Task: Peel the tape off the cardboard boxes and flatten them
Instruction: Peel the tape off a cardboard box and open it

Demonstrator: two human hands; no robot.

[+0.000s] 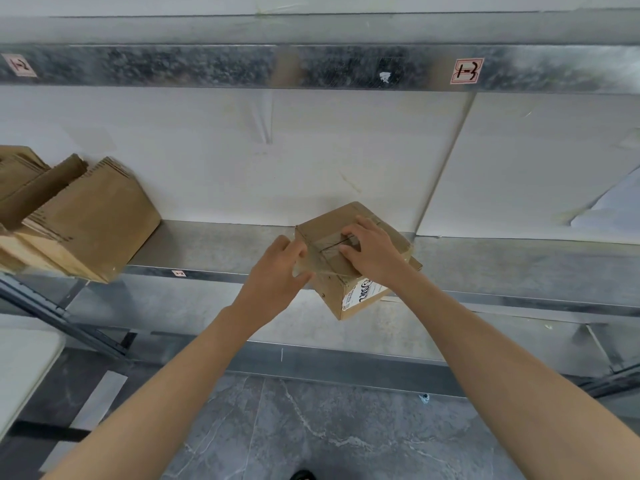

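Your brown, almost cubic cardboard box (pixel 341 294) leans on the shelf (pixel 207 244) edge, one corner pointing down toward you. Your left hand (pixel 277 271) pinches its clear tape (pixel 323 261); your right hand (pixel 375 256) grips the top.

Bare forearms, left hand (pixel 277 268), right hand (pixel 372 252); dark shoe toe (pixel 303 475).
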